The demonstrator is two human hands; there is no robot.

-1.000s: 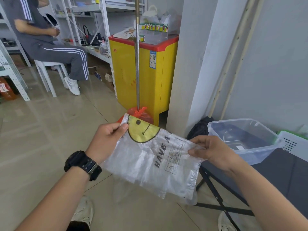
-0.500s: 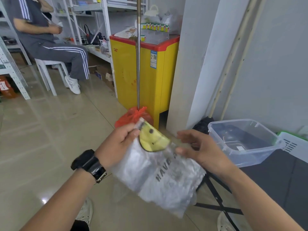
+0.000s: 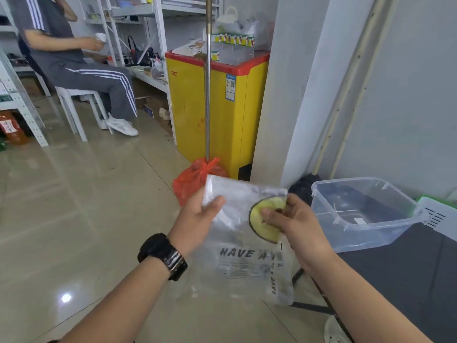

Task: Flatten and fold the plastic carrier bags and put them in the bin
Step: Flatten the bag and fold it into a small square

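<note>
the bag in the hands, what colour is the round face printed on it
Yellow with a black outline, on the clear plastic bag; the head view shows it, partly under the right hand.

carrier bag [image 3: 243, 240]: "HAVE A" | yellow cabinet [image 3: 237, 125]: brand "SAST"

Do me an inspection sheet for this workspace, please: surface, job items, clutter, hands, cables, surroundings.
Surface: dark table at right, bearing the clear bin.
Job's things: clear carrier bag with smiley print, held in the air; bin open-topped.
Clutter: red bag on the floor; white device beside the bin.
Hands: left hand pinches the bag's upper edge; right hand grips it at the smiley.
Cables: nothing seen.
Surroundings: yellow cabinet, seated person.
</note>
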